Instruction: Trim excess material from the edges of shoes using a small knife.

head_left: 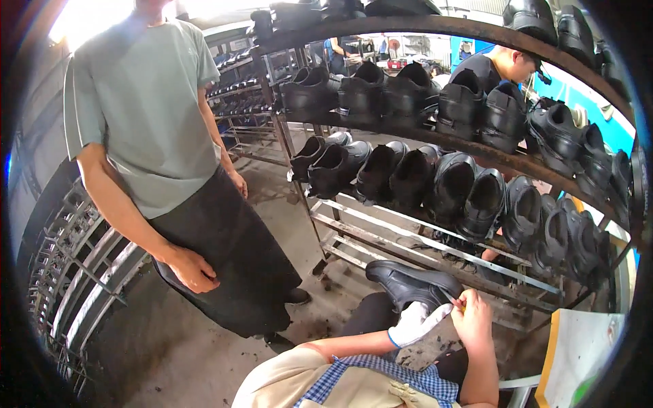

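A black shoe is held above my lap, its toe pointing to the left. My left hand, in a white glove with a blue cuff edge, is closed around the underside of the shoe. My bare right hand pinches a small thin tool with a yellowish handle. Its tip is at the right end of the shoe, by the sole edge; whether it touches cannot be made out. The fingers hide most of the handle.
A metal rack with rows of black shoes stands ahead. At the left, a person in a grey-green shirt and dark apron stands close by. Another person is behind the rack. A curved metal rack is at far left, a white-and-yellow panel at right.
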Demonstrator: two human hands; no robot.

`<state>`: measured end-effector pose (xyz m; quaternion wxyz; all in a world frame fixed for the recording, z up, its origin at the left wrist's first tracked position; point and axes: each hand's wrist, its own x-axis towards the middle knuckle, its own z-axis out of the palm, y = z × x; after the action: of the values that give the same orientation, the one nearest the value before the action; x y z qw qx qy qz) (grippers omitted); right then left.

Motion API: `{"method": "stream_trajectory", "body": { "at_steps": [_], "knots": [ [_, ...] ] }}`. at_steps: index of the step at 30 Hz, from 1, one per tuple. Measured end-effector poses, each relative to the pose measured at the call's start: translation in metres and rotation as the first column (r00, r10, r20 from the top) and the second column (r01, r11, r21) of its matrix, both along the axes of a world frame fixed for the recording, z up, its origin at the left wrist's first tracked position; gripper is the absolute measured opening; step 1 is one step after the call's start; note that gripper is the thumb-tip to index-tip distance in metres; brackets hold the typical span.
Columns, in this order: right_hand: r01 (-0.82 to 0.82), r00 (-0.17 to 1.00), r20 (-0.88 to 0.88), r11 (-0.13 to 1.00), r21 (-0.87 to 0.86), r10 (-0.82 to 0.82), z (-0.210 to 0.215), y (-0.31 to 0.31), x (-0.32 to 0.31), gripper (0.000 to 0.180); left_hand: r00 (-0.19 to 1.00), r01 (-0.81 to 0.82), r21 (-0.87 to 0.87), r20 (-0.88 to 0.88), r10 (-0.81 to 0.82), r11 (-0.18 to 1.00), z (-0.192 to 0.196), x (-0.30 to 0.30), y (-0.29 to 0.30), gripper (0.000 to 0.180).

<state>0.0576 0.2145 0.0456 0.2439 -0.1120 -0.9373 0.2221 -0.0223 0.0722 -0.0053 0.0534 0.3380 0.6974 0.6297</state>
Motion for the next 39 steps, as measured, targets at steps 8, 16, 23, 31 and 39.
{"method": "stream_trajectory", "body": {
  "at_steps": [8, 16, 23, 31, 39],
  "knots": [
    [0.011, 0.997, -0.081, 0.992, -0.123, -0.021, 0.001, -0.007, 0.012, 0.022, 0.856, 0.296, 0.171, 0.390, -0.340, 0.940, -0.003, 0.003, -0.001, 0.028],
    [-0.056, 0.981, -0.193, 0.987, -0.149, 0.026, 0.013, -0.017, -0.025, 0.024, 0.896, 0.118, 0.249, 0.390, -0.211, 0.961, 0.031, -0.024, -0.006, 0.020],
    [-0.221, 0.957, -0.277, 0.843, -0.491, 0.090, 0.027, -0.008, -0.005, 0.016, 0.854, 0.071, 0.417, 0.445, -0.271, 0.906, 0.046, -0.016, 0.011, 0.031],
    [-0.304, 0.952, -0.223, 0.559, -0.772, 0.209, 0.027, -0.033, 0.010, 0.007, 0.921, -0.027, 0.395, 0.366, -0.130, 0.918, 0.044, -0.001, -0.005, 0.035],
    [-0.224, 0.951, -0.307, 0.610, -0.760, -0.034, -0.032, 0.002, 0.044, 0.012, 0.736, -0.029, 0.615, 0.546, -0.400, 0.788, 0.030, -0.042, -0.007, 0.026]
  ]
}}
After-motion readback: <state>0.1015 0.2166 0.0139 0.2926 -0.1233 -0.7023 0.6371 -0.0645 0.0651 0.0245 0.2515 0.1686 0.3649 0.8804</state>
